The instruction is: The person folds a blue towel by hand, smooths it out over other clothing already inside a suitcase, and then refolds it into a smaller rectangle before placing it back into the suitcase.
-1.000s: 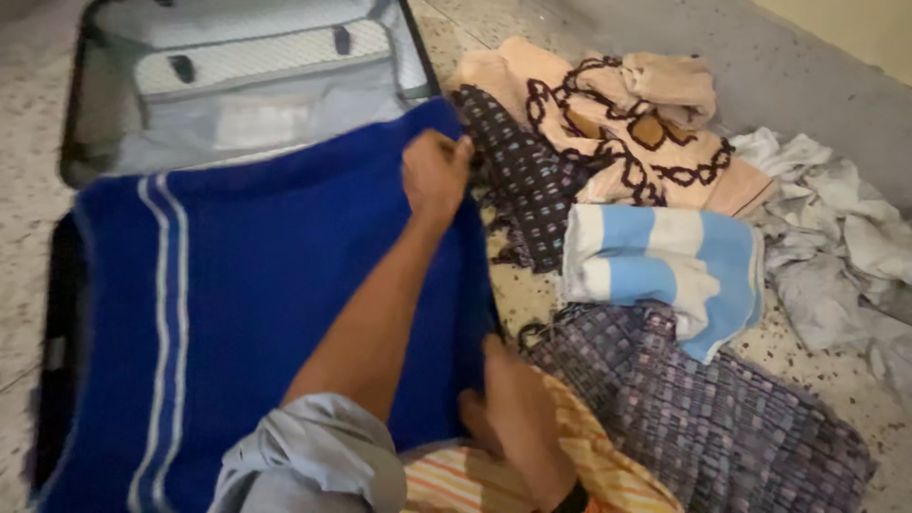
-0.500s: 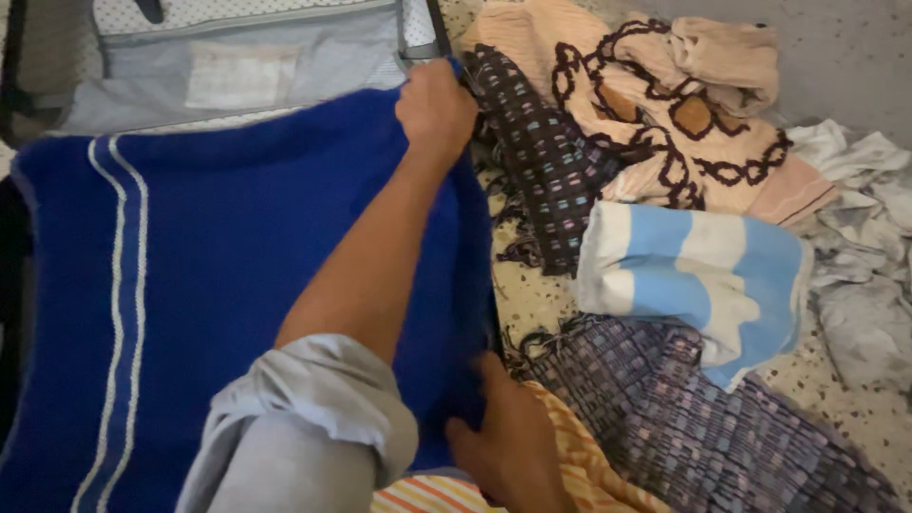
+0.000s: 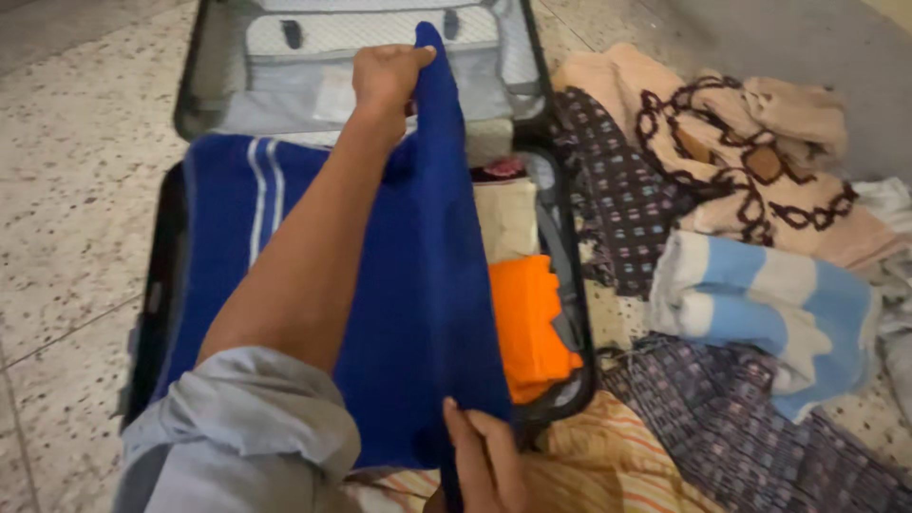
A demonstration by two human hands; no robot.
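- Gripping the far corner of the blue towel (image 3: 427, 285), the left hand (image 3: 385, 76) is closed in a pinch over the edge, holding it up above the open suitcase (image 3: 171, 285); that is a small hold, and I judge the corner could slide out if the cloth drags.
- The right hand (image 3: 484, 465) has its fingers closed on the near edge of the same towel at the bottom of the view. The thumb side is hidden, so how firm that hold is cannot be told.
- Most of the towel lies spread across the suitcase's lower half, its white stripes toward the left side, while the right part stands lifted as a fold between the two hands.
- Beneath the raised fold sit an orange cloth (image 3: 527, 323) and a cream cloth (image 3: 503, 214), packed against the right wall. A trailing hem could catch them and pull them out of order.
- If the lifted edge sags outward, it could drape over the rim and land on the dark patterned cloth (image 3: 617, 199) or the speckled floor (image 3: 76, 190).
- The light blue striped towel (image 3: 760, 304) and the beige patterned blanket (image 3: 722, 142) lie near the case on the right, well apart from both hands, and look safe.
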